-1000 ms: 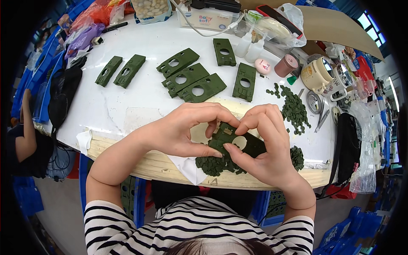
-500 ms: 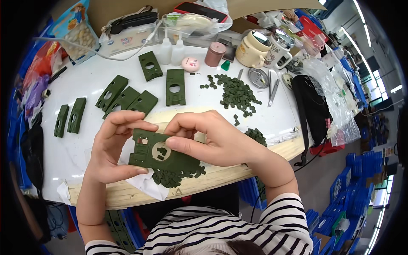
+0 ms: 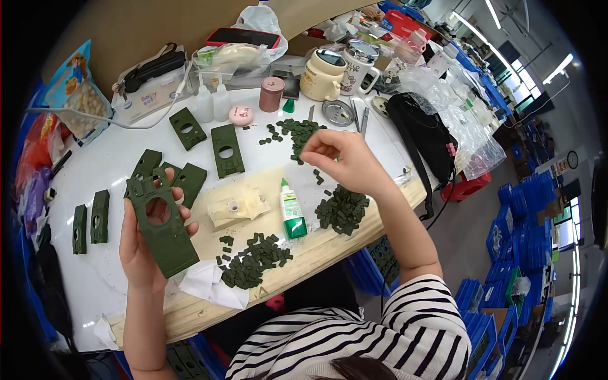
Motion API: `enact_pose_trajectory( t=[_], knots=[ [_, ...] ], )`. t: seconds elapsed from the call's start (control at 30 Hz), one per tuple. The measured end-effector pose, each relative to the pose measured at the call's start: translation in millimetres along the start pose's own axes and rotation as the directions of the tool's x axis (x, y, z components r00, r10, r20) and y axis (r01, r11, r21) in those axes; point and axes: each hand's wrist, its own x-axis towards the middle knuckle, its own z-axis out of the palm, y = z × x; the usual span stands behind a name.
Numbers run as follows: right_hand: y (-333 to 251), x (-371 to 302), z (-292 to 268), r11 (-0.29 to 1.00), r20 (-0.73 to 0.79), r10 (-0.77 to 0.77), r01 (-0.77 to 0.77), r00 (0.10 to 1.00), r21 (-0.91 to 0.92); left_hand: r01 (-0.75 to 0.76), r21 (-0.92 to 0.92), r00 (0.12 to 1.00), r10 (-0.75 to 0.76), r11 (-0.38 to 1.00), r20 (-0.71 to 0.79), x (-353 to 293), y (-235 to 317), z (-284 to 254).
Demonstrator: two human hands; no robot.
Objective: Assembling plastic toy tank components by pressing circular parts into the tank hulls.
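My left hand (image 3: 140, 250) grips a dark green plastic model hull (image 3: 174, 247), a flat tank-like shell with a large round hole, tilted above the table's left side. My right hand (image 3: 339, 158) is at the near edge of a far pile of small green plastic pieces (image 3: 297, 132), thumb and fingertips pinched together. Whether a piece is between them is too small to make out. Two more piles of small green pieces lie nearer me, one at the middle (image 3: 250, 263) and one to the right (image 3: 342, 210). Between them lies a glue bottle (image 3: 292, 212) with a green tip.
Several other green hulls (image 3: 227, 152) lie on the white table. A taped block (image 3: 237, 208) sits by the glue bottle. White tissue (image 3: 212, 285) lies at the front edge. Farther back are a pink tin (image 3: 272, 95), a cream mug (image 3: 322, 76), tweezers (image 3: 364, 120) and a black bag (image 3: 415, 136).
My right hand has left the hull and moved away to the far pile. My left hand has carried the hull left and turned it more upright. The view has shifted, uncovering the glue bottle.
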Motion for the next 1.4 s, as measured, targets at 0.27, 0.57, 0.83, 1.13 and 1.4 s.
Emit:
enact_pose_trajectory(
  t=[0.27,0.57,0.83,1.13,1.4],
  knots=[
    [43,-17,-20,0.980,0.244,0.051,-0.003,0.968,-0.197,0.104,0.012,0.950,-0.096,0.995,-0.296,3,2,8],
    [49,3,-15,0.962,0.415,0.149,-0.035,0.897,-0.269,0.134,0.047,0.943,-0.113,0.990,-0.314,3,3,11],
    [-32,19,-7,0.966,0.146,-0.257,0.259,0.955,0.003,0.262,0.079,0.934,-0.232,0.962,-0.271,2,8,8],
    [-74,30,60,0.831,0.251,-0.474,0.333,0.844,0.446,0.348,0.232,0.936,-0.350,0.908,-0.033,-6,13,4],
    [-63,27,62,0.828,0.386,-0.427,0.181,0.818,0.531,0.395,0.329,0.916,-0.394,0.858,-0.074,-2,0,3]
  ],
)
